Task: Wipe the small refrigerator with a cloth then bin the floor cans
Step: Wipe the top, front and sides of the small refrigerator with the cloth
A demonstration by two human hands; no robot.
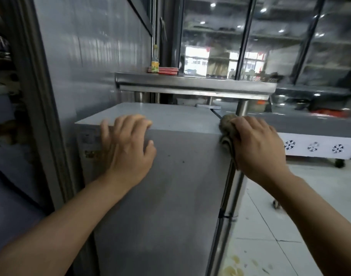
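1. small refrigerator (pixel 162 176) – grey, fills the centre of the view, under a steel bench (pixel 194 84) at 12 o'clock.
2. left hand (pixel 126 148) at 9 o'clock, grip wide, fingers flat over the top front edge.
3. right hand (pixel 256 148) at 3 o'clock, grip holding the cloth.
4. cloth (pixel 226 126) – bunched, brown, pressed on the top right corner.

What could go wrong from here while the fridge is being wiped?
The cloth is bunched at the top right corner of the fridge under the right hand, so it covers little and could leave the specks on the near face. The left hand presses on the top edge and may leave fresh smears. The bottle stands on the steel shelf just above; a high stroke might knock it.
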